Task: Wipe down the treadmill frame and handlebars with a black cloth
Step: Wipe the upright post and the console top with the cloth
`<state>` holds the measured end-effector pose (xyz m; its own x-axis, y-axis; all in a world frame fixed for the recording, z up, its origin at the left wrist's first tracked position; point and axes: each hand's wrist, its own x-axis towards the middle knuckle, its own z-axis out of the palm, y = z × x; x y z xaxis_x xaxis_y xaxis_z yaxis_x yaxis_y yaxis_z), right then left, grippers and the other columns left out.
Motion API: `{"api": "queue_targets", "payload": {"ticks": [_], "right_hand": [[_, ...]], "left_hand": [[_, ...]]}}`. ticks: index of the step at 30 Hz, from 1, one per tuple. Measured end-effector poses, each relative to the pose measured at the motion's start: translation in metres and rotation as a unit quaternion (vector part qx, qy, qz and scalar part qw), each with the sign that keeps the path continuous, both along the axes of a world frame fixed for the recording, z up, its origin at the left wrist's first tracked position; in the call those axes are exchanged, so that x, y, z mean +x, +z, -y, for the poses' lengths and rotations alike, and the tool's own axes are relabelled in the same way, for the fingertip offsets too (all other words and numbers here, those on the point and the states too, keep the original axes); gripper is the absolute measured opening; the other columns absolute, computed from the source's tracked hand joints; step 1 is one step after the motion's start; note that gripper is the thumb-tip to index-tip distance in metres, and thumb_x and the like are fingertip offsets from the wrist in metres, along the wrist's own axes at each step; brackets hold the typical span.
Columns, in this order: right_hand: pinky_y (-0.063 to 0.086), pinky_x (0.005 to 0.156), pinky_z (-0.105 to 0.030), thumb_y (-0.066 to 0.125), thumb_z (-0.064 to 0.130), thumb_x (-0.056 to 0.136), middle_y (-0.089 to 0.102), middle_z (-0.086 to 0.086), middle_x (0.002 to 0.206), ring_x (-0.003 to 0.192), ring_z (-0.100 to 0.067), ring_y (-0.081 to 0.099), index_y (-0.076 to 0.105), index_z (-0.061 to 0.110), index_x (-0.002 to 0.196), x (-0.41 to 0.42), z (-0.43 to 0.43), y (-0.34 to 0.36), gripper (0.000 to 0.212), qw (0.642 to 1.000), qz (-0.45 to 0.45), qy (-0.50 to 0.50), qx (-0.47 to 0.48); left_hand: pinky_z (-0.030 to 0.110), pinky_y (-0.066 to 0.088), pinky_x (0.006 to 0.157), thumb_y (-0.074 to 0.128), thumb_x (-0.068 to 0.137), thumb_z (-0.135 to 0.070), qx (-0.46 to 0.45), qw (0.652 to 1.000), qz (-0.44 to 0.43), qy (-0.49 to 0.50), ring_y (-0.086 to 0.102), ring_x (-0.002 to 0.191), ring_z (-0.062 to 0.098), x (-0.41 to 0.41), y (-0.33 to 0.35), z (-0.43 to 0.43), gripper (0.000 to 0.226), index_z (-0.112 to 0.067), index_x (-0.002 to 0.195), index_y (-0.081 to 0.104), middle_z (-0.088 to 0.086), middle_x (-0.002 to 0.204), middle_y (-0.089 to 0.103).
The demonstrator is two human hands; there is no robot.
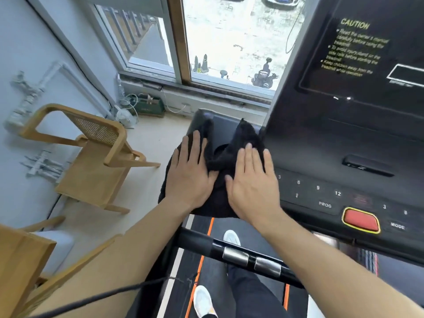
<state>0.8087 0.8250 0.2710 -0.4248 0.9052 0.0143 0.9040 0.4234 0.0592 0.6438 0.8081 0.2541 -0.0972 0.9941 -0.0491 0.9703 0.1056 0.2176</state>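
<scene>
I look down at my two bare hands pressed flat on a black cloth that lies bunched over the left side tray of a treadmill console. My left hand rests palm down on the cloth's left part, fingers straight and together, gripping nothing. My right hand lies the same way just beside it, fingers spread a little, its outer edge near the console's number buttons. The cloth dips into a round cup hollow in the tray; I cannot tell if anything sits inside.

A red button with a yellow border sits on the console to the right of my right wrist. Above it, a dark panel carries a yellow caution notice. A black handlebar with two silver sensor plates crosses under my forearms. Below it are the running belt with orange stripes, and my white shoes.

To the left, a wooden chair with a woven back stands on a pale floor against a white wall. Ahead, a window looks onto a paved yard.
</scene>
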Motion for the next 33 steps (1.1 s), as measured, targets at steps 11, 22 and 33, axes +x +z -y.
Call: {"api": "queue_targets", "payload": {"ticks": [11, 22, 33], "right_hand": [[-0.001, 0.125, -0.044, 0.031, 0.039, 0.096, 0.012, -0.035, 0.159, 0.152, -0.038, 0.007, 0.013, -0.013, 0.151, -0.021, -0.061, -0.004, 0.078, 0.999, 0.008, -0.018, -0.034], [0.012, 0.125, -0.046, 0.04, 0.028, 0.092, 0.017, -0.029, 0.161, 0.151, -0.038, 0.017, 0.023, -0.008, 0.152, -0.051, 0.056, -0.018, 0.072, 0.991, -0.121, 0.036, -0.033], [0.014, 0.123, -0.05, 0.047, 0.023, 0.095, 0.016, -0.038, 0.157, 0.149, -0.046, 0.016, 0.021, -0.017, 0.148, 0.019, 0.079, -0.028, 0.071, 0.997, 0.001, 0.077, 0.025]], "left_hand": [[0.049, 0.007, 0.122, 0.011, 0.094, -0.049, -0.029, 0.986, -0.083, -0.144, 0.006, 0.153, 0.024, -0.003, 0.01, -0.087, 0.066, -0.032, 0.158, 0.013, -0.005, 0.167, 0.009], [0.041, 0.02, 0.122, 0.032, 0.103, -0.036, -0.005, 0.994, 0.053, -0.1, 0.0, 0.152, 0.015, -0.027, 0.007, 0.051, 0.064, -0.017, 0.159, 0.011, 0.001, 0.167, 0.008], [0.042, 0.013, 0.123, 0.035, 0.097, -0.045, 0.003, 0.993, -0.021, -0.119, 0.007, 0.154, 0.025, 0.025, -0.011, 0.069, 0.072, -0.013, 0.159, 0.016, 0.006, 0.167, 0.009]]}}
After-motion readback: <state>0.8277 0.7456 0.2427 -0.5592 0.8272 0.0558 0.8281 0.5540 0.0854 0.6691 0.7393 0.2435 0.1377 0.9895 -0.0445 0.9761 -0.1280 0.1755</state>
